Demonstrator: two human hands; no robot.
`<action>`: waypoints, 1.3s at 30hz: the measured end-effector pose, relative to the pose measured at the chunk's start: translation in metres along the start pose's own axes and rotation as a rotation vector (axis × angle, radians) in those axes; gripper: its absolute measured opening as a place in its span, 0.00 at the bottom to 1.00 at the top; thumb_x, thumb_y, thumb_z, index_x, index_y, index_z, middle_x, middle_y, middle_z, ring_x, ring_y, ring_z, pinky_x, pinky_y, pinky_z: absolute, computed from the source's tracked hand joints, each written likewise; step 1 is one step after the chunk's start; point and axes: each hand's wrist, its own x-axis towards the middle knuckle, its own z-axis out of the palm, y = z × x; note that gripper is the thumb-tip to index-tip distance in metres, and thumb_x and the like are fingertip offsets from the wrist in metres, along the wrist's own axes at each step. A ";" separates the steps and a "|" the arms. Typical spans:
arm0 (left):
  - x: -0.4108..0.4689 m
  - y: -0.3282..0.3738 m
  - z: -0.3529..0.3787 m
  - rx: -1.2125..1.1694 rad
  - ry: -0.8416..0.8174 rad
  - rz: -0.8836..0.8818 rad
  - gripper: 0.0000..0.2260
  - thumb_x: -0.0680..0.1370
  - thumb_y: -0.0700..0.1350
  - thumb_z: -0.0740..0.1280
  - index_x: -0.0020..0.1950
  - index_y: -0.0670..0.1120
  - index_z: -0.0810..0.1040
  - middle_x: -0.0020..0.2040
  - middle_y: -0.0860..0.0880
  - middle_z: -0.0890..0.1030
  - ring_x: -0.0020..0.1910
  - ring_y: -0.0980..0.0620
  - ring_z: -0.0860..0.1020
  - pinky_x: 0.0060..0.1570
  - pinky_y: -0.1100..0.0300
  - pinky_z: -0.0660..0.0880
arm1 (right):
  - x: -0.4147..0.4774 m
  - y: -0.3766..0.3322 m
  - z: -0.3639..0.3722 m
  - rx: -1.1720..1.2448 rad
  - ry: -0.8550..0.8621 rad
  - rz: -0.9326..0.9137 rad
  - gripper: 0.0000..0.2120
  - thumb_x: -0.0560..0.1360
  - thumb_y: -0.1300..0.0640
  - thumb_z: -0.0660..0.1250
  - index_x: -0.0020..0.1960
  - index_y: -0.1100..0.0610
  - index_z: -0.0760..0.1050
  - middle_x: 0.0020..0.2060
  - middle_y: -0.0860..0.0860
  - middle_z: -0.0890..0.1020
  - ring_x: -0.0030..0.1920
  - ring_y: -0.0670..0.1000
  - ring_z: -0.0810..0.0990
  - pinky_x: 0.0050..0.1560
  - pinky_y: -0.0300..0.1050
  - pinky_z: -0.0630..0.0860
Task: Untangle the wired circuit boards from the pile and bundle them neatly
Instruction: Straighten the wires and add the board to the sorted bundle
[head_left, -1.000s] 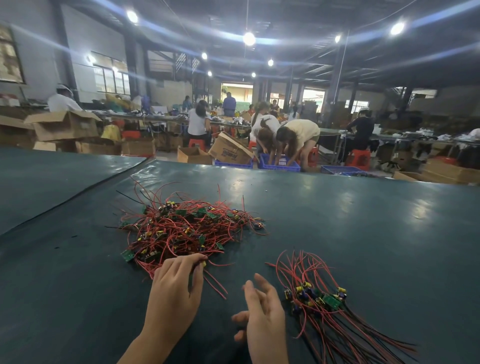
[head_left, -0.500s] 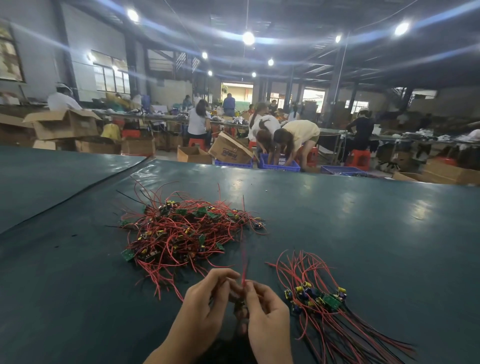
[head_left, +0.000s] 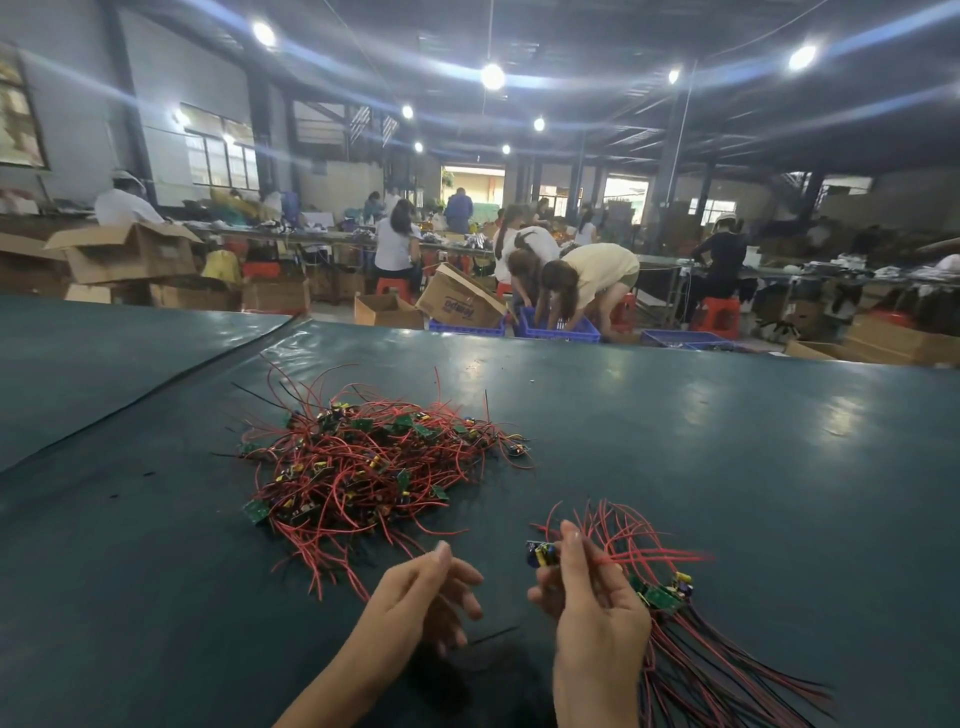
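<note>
1. Surface: a dark teal mat (head_left: 727, 441) covers the wide table. A second sheet (head_left: 104, 364) lies at the left, and a diagonal seam runs between the two.
2. Room: a large workshop hall lit by ceiling lamps (head_left: 492, 76). Beyond the table's far edge, people bend over blue crates (head_left: 558, 330). Cardboard boxes (head_left: 460, 304) and red stools (head_left: 719, 314) stand on the floor around them.
3. Right hand (head_left: 592, 618): raised above the mat near the lower edge of the view. Thumb and fingers pinch a single board (head_left: 540, 555), which projects just left of the fingertips. Its red lead (head_left: 660, 558) runs out to the right of the grip and is blurred.
4. Left hand (head_left: 415, 603): fingers loosely spread and relaxed. It sits just beside the right hand with a gap between them, apart from the single board.
5. Pile (head_left: 374, 467): tangled red and black leads with small green boards, lying on the mat ahead of the left hand. Its nearest loose ends lie close to the left fingertips.
6. Bundle (head_left: 691, 639): boards with leads laid roughly parallel, on the mat below and to the right of the right hand. That hand hides part of it. The leads trail toward the lower right.
7. Loose black lead (head_left: 493, 634): lies on the mat between the two wrists.
</note>
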 end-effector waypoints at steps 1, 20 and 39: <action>0.000 -0.001 0.002 0.064 -0.013 0.004 0.23 0.75 0.58 0.58 0.48 0.40 0.81 0.38 0.43 0.83 0.32 0.46 0.79 0.29 0.58 0.73 | 0.001 -0.002 0.000 0.058 -0.005 0.033 0.06 0.72 0.62 0.70 0.40 0.57 0.85 0.27 0.51 0.82 0.26 0.45 0.79 0.23 0.37 0.75; 0.003 0.002 0.012 -0.231 0.329 0.157 0.11 0.66 0.53 0.70 0.34 0.45 0.81 0.30 0.44 0.79 0.27 0.52 0.75 0.27 0.62 0.74 | -0.014 0.003 0.009 -0.114 -0.104 0.180 0.09 0.73 0.53 0.71 0.35 0.49 0.86 0.30 0.49 0.84 0.24 0.43 0.77 0.23 0.37 0.73; -0.005 0.008 0.016 -0.024 0.202 0.232 0.06 0.68 0.51 0.71 0.42 0.52 0.84 0.32 0.48 0.83 0.29 0.55 0.78 0.29 0.65 0.74 | -0.024 0.003 0.010 -0.303 -0.291 0.035 0.11 0.74 0.58 0.71 0.34 0.51 0.86 0.30 0.51 0.85 0.28 0.41 0.79 0.30 0.32 0.74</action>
